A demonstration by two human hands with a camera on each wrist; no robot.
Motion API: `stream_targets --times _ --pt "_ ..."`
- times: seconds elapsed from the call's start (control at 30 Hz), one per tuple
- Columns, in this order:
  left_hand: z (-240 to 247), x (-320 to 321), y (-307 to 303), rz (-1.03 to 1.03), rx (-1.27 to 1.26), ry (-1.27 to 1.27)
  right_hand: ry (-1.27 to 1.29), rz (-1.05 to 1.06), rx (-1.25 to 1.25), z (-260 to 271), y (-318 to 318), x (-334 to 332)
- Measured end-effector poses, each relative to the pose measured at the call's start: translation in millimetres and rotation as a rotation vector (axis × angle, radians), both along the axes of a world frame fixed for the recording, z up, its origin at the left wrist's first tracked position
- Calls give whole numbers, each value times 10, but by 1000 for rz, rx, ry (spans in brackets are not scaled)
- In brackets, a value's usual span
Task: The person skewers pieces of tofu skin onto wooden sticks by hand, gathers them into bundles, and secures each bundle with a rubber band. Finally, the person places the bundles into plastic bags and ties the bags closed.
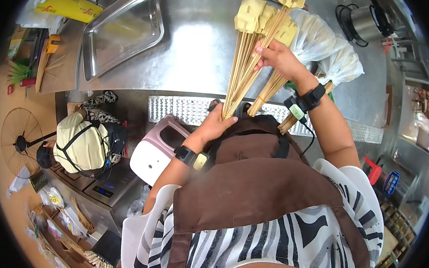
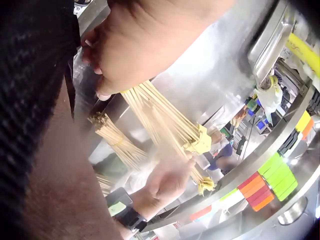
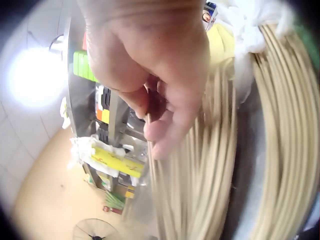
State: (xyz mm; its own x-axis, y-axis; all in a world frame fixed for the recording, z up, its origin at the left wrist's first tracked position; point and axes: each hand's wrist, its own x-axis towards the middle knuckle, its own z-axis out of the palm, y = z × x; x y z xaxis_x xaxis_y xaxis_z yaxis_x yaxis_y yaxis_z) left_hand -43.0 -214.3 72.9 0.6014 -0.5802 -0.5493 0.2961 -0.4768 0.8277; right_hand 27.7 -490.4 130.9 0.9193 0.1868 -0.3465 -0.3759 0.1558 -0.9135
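Note:
Long thin skewers [image 1: 238,62] with flat yellow pieces [image 1: 248,15] at their far ends fan out in the head view. My left hand [image 1: 214,125] grips their lower ends together. Higher up, my right hand [image 1: 280,60] pinches several skewers between thumb and fingers, just below the yellow pieces. In the left wrist view the skewers [image 2: 162,112] run out from under my left hand [image 2: 145,42], with the right hand [image 2: 170,180] beside them. The right wrist view has my right hand [image 3: 150,65] pinching thin skewers [image 3: 157,190] beside the larger bunch.
More skewer bundles [image 1: 270,91], some topped by white plastic bags [image 1: 342,63], lie right of the hands on the steel table [image 1: 189,60]. A metal tray [image 1: 88,54] is at the left. A pink and white stool [image 1: 151,155] and a seated person [image 1: 85,142] are below left.

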Motion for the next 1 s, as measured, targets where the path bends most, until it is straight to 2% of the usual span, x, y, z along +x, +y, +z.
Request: stream_targets --times 0.33,0.47,0.53,0.6,0.67,0.77,0.83,0.87,0.93,1.0 --pt "-17 26 -5 -50 -89 -90 47 -110 -38 52 -34 16" --pt "-143 64 -23 -22 -55 52 58 -114 -76 -59 -1 -41" --pt "-32 121 -63 65 -60 292 66 -136 -46 -25 67 -81" --pt "-32 120 -106 91 -111 261 73 -153 -28 -7 127 -110" --pt "-46 135 -143 118 -164 230 148 -66 -99 -25 172 -131" --pt "-141 145 -167 138 -203 273 149 -147 -111 -16 254 -147" --pt "-166 130 -154 12 -201 -149 161 -163 -117 17 275 -144" --pt "-180 119 -115 14 -188 -140 175 -158 -133 33 271 -128" --pt "-57 156 -76 8 -186 166 205 -150 -132 0 296 -129" --pt "-43 143 -34 32 -232 214 200 -177 -130 -34 288 -100"
